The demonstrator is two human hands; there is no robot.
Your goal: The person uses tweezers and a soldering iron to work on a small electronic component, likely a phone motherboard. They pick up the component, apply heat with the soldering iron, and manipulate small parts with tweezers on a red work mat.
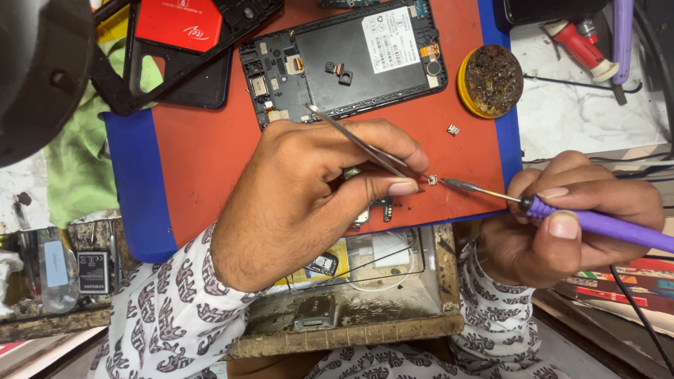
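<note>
We held a tiny metal connector (pixel 433 180) on the red mat (pixel 210 154), pinched by steel tweezers (pixel 365 146) in our left hand (pixel 309 200), fingers closed around them. Our right hand (pixel 569 224) gripped a purple soldering iron (pixel 597 224), its tip touching the part. We judged soldering underway; steady hands were needed. An opened tablet (pixel 344 56) lay above.

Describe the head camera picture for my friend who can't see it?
A left hand pinches tweezers on a tiny metal part, while the right hand touches a purple soldering iron to it, over a red mat holding an opened tablet.
</note>
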